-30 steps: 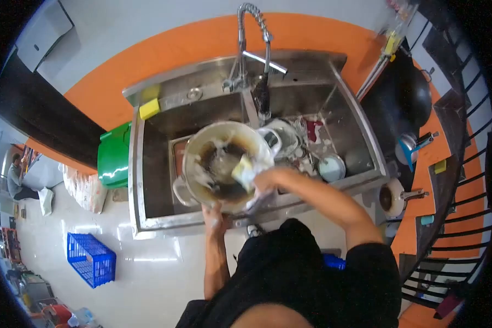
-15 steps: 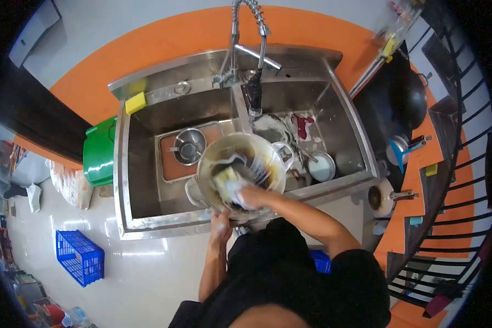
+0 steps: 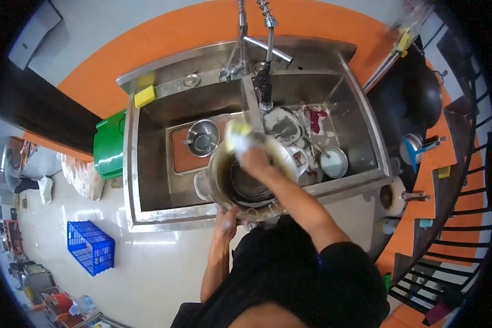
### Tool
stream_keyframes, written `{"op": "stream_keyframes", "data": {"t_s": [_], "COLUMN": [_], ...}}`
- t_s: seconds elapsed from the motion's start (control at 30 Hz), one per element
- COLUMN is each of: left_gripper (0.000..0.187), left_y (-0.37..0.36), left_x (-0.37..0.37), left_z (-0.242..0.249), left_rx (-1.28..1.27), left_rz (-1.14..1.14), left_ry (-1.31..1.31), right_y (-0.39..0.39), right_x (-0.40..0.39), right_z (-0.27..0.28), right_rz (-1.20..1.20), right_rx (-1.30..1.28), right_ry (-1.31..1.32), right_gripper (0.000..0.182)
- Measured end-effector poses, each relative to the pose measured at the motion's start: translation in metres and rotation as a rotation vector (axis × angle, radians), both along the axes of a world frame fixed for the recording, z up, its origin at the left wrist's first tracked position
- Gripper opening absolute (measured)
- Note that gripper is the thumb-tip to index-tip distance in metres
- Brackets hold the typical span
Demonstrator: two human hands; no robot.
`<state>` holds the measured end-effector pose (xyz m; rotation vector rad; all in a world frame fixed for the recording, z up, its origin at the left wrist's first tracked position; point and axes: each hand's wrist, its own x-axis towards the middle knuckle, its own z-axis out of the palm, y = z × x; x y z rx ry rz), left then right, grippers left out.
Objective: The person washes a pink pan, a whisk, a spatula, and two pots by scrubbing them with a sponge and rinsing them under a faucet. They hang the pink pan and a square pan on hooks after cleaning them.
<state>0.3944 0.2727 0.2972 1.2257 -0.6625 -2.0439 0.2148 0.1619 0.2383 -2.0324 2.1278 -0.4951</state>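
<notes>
A large two-handled metal pot (image 3: 216, 177) is tilted over the front edge of the sink, its open mouth facing up toward me. Brown and dark stains with streaks of suds mark its inside. My right hand (image 3: 254, 157) is closed on a yellow-and-white sponge (image 3: 237, 136) at the pot's far rim; both are smeared by motion. Below, my left hand (image 3: 227, 221) grips the near lower side of the pot, its fingers partly hidden behind it.
In the left basin of the steel sink (image 3: 158, 218), a metal bowl (image 3: 204, 136) sits on a reddish-brown tray (image 3: 183, 156). The right basin holds a pot of whitish liquid (image 3: 334, 163) and a red-and-white cloth (image 3: 315, 119). Another yellow sponge (image 3: 145, 97) lies on the rim, below the faucet (image 3: 265, 87).
My right hand and the sponge have moved from the pot's near inside up to its far rim. The pot's mouth now tips more toward me. My left hand keeps its hold.
</notes>
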Motion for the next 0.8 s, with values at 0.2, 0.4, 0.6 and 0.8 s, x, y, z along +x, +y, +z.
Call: {"op": "stream_keyframes", "data": {"t_s": [0.2, 0.4, 0.6, 0.8], "left_gripper": [0.04, 0.044, 0.036, 0.029], "left_y": [0.003, -0.002, -0.001, 0.004], "left_x": [-0.006, 0.001, -0.002, -0.009], "left_z": [-0.001, -0.013, -0.015, 0.004], "left_rx": [-0.169, -0.245, -0.239, -0.249], "left_rz": [0.045, 0.004, 0.048, -0.002], "left_ry": [-0.093, -0.197, -0.28, -0.288], "right_y": [0.055, 0.071, 0.105, 0.013], "right_x": [-0.08, -0.11, -0.039, 0.004], "right_z": [0.025, 0.015, -0.002, 0.028], "right_rz": [-0.026, -0.052, 0.569, 0.085], "right_rx": [0.128, -0.306, 0.114, 0.126], "right_ry": [0.355, 0.107, -0.165, -0.043], "right_gripper": [0.014, 0.031, 0.041, 0.02]}}
